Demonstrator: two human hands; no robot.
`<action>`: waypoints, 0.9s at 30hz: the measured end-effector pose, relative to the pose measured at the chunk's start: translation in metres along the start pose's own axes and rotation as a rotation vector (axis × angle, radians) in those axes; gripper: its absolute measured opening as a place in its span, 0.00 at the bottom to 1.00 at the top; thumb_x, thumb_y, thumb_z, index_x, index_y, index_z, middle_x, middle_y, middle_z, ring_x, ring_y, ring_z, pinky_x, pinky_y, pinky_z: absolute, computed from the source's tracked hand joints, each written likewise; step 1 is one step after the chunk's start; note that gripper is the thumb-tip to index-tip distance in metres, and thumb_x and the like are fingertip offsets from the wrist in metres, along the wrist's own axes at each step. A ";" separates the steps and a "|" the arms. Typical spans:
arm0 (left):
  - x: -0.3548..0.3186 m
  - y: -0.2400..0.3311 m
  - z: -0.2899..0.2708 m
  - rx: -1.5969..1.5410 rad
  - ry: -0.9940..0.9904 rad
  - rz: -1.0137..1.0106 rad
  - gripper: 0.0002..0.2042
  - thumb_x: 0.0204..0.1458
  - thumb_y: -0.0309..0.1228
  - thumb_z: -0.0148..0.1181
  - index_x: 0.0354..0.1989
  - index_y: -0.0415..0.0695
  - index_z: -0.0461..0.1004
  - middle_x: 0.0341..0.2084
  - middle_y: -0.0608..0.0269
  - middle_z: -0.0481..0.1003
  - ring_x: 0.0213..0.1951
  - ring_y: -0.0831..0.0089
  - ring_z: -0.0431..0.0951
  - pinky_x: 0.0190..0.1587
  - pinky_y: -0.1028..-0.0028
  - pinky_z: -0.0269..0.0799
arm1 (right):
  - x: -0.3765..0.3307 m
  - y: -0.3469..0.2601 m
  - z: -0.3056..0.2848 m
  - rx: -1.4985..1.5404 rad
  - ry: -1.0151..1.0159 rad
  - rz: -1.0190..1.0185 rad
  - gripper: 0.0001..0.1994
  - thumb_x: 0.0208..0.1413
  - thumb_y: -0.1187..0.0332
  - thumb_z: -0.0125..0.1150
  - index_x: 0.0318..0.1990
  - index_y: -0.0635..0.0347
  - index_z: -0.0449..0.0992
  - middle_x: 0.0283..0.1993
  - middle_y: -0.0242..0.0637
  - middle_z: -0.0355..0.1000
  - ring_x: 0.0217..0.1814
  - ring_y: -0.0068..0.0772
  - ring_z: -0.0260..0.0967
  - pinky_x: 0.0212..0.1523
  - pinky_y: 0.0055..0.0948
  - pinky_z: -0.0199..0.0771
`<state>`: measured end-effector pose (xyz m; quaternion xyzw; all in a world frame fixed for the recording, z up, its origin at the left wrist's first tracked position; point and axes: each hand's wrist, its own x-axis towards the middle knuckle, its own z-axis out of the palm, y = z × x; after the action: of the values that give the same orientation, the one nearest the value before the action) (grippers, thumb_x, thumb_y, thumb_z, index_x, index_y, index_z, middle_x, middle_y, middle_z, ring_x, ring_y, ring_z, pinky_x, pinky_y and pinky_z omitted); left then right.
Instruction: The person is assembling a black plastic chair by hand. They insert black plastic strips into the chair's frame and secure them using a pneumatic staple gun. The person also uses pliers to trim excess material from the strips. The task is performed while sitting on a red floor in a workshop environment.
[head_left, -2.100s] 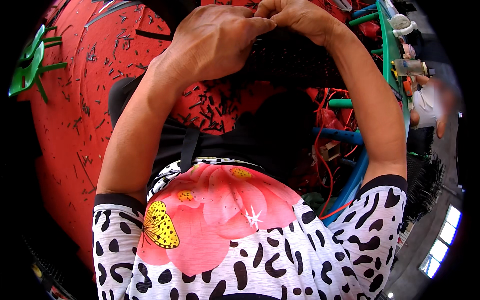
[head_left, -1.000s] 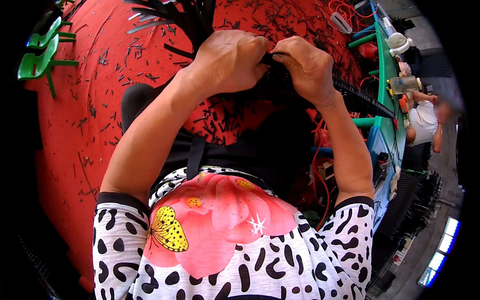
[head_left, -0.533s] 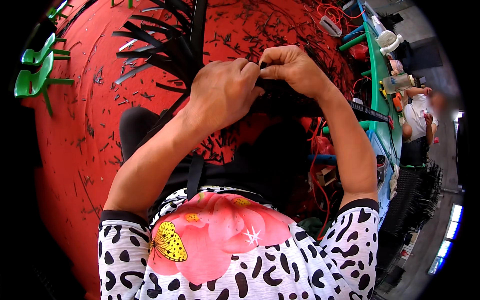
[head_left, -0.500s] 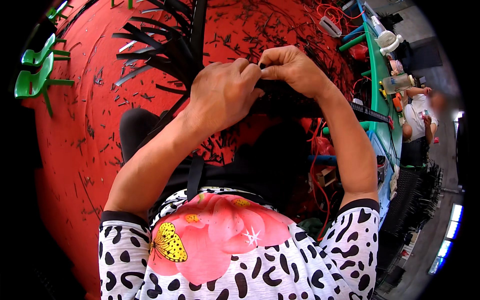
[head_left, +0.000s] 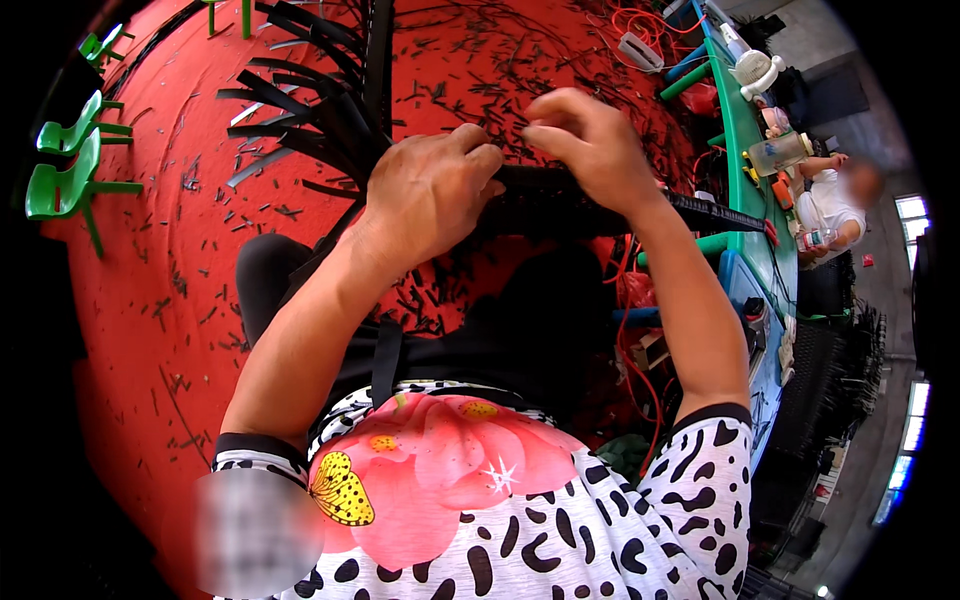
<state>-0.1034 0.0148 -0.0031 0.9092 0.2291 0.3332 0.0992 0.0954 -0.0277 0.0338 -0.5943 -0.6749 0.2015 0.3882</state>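
Note:
Black flat strips (head_left: 345, 120) fan out beyond my left hand (head_left: 430, 185), whose fingers are curled at the edge of a dark piece (head_left: 545, 190) lying across my lap. What its fingertips pinch is mostly hidden, but the black material runs right under them. My right hand (head_left: 595, 145) hovers just right of it, apart from the left, slightly blurred. Its thumb and index finger are bent with a gap between the tips, and nothing shows in them. A long dark upright bar (head_left: 378, 70) rises behind the left hand.
Cut black scraps (head_left: 450, 95) litter the red floor (head_left: 150, 300). Green chairs (head_left: 75, 185) stand at left. On the right, a green table (head_left: 735, 130) carries a clear jar (head_left: 780, 153) and a small white fan (head_left: 757, 72); another person (head_left: 830, 210) sits beyond. Orange cords (head_left: 640, 20) lie near it.
My right hand's thumb and index finger have parted, and that hand has drawn away from the left. The left hand has shifted slightly left and down.

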 end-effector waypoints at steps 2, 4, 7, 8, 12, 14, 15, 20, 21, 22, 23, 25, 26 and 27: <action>0.001 -0.003 0.001 -0.024 -0.027 -0.026 0.10 0.43 0.30 0.63 0.34 0.43 0.74 0.29 0.59 0.74 0.31 0.57 0.76 0.33 0.63 0.71 | -0.031 -0.006 -0.031 -0.251 0.115 -0.069 0.18 0.44 0.66 0.69 0.43 0.62 0.74 0.36 0.40 0.74 0.39 0.32 0.74 0.40 0.29 0.73; 0.003 -0.003 0.002 -0.045 -0.025 -0.040 0.09 0.44 0.30 0.62 0.34 0.42 0.74 0.28 0.58 0.74 0.32 0.56 0.76 0.34 0.63 0.71 | -0.065 0.020 -0.062 -0.608 0.144 -0.086 0.25 0.41 0.64 0.71 0.48 0.59 0.71 0.42 0.41 0.73 0.46 0.40 0.71 0.47 0.35 0.70; 0.006 -0.002 0.001 -0.111 -0.027 -0.039 0.09 0.44 0.30 0.62 0.34 0.41 0.75 0.29 0.57 0.75 0.33 0.55 0.76 0.35 0.64 0.71 | -0.109 0.077 -0.097 -1.018 0.127 -0.122 0.27 0.40 0.59 0.71 0.49 0.56 0.70 0.42 0.40 0.71 0.48 0.46 0.67 0.53 0.42 0.61; 0.004 0.000 0.002 -0.114 -0.029 -0.038 0.09 0.44 0.29 0.63 0.34 0.41 0.75 0.29 0.57 0.75 0.33 0.55 0.76 0.35 0.65 0.71 | -0.112 0.086 -0.101 -1.018 0.147 -0.117 0.26 0.40 0.58 0.70 0.48 0.56 0.70 0.41 0.39 0.71 0.47 0.46 0.67 0.52 0.42 0.61; 0.016 -0.008 0.004 -0.105 -0.028 0.046 0.10 0.45 0.29 0.62 0.35 0.39 0.75 0.29 0.54 0.75 0.34 0.53 0.76 0.36 0.65 0.70 | -0.107 0.106 -0.110 -1.058 0.229 -0.165 0.23 0.41 0.56 0.68 0.43 0.56 0.70 0.39 0.38 0.71 0.45 0.45 0.67 0.48 0.41 0.62; 0.020 -0.020 0.008 -0.096 -0.018 0.050 0.11 0.46 0.30 0.62 0.36 0.37 0.74 0.28 0.50 0.75 0.34 0.51 0.75 0.37 0.64 0.70 | -0.097 0.116 -0.109 -1.065 0.238 -0.220 0.23 0.40 0.56 0.69 0.43 0.54 0.70 0.39 0.36 0.71 0.45 0.43 0.68 0.49 0.41 0.62; 0.022 -0.021 0.003 -0.163 -0.047 0.027 0.10 0.47 0.29 0.60 0.36 0.36 0.74 0.29 0.50 0.74 0.35 0.50 0.75 0.38 0.65 0.69 | -0.089 0.120 -0.109 -1.077 0.244 -0.252 0.23 0.40 0.56 0.69 0.43 0.54 0.70 0.39 0.36 0.71 0.46 0.42 0.68 0.49 0.41 0.62; 0.036 0.014 0.014 -0.064 -0.118 -0.064 0.09 0.47 0.24 0.58 0.37 0.39 0.74 0.30 0.49 0.73 0.35 0.48 0.73 0.36 0.61 0.68 | -0.058 0.157 -0.130 -1.054 0.266 -0.236 0.26 0.38 0.58 0.72 0.45 0.52 0.68 0.44 0.35 0.71 0.52 0.39 0.67 0.56 0.40 0.61; 0.041 0.012 0.021 -0.081 -0.100 -0.065 0.09 0.47 0.23 0.57 0.38 0.38 0.74 0.31 0.49 0.73 0.35 0.48 0.73 0.36 0.61 0.68 | -0.055 0.160 -0.132 -1.043 0.288 -0.225 0.26 0.38 0.58 0.72 0.45 0.53 0.68 0.46 0.35 0.71 0.54 0.39 0.66 0.57 0.40 0.60; 0.046 0.007 0.026 -0.097 -0.048 -0.022 0.09 0.47 0.22 0.57 0.38 0.37 0.73 0.31 0.48 0.73 0.34 0.49 0.74 0.36 0.63 0.68 | -0.051 0.159 -0.132 -1.054 0.310 -0.199 0.26 0.38 0.59 0.72 0.46 0.53 0.68 0.47 0.36 0.70 0.56 0.40 0.65 0.58 0.39 0.59; 0.050 0.005 0.019 -0.097 -0.138 -0.092 0.11 0.48 0.22 0.56 0.42 0.34 0.73 0.32 0.49 0.73 0.34 0.56 0.75 0.39 0.69 0.68 | -0.046 0.155 -0.129 -1.059 0.327 -0.181 0.26 0.39 0.59 0.71 0.48 0.53 0.68 0.49 0.37 0.70 0.57 0.40 0.64 0.59 0.39 0.58; 0.052 -0.002 0.023 -0.121 -0.087 -0.073 0.09 0.48 0.22 0.56 0.39 0.34 0.73 0.31 0.49 0.74 0.33 0.51 0.74 0.36 0.65 0.68 | -0.064 0.161 -0.138 -1.054 0.458 -0.173 0.28 0.40 0.60 0.70 0.51 0.55 0.68 0.50 0.41 0.70 0.56 0.44 0.65 0.57 0.41 0.62; 0.051 -0.004 0.021 -0.101 -0.086 -0.061 0.09 0.47 0.21 0.57 0.39 0.34 0.73 0.31 0.49 0.73 0.33 0.51 0.74 0.36 0.66 0.68 | -0.082 0.162 -0.149 -1.010 0.531 -0.146 0.29 0.40 0.59 0.69 0.52 0.55 0.68 0.49 0.42 0.71 0.55 0.45 0.66 0.56 0.41 0.64; 0.052 -0.003 0.021 -0.116 -0.090 -0.064 0.09 0.47 0.21 0.57 0.38 0.34 0.73 0.31 0.49 0.73 0.33 0.51 0.74 0.36 0.66 0.68 | -0.108 0.163 -0.164 -0.971 0.604 -0.116 0.29 0.40 0.59 0.69 0.53 0.55 0.68 0.49 0.43 0.71 0.54 0.46 0.67 0.55 0.42 0.65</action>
<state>-0.0563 0.0420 0.0094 0.9082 0.2338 0.3013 0.1723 0.3251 -0.1275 -0.0150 -0.6978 -0.5806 -0.3317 0.2568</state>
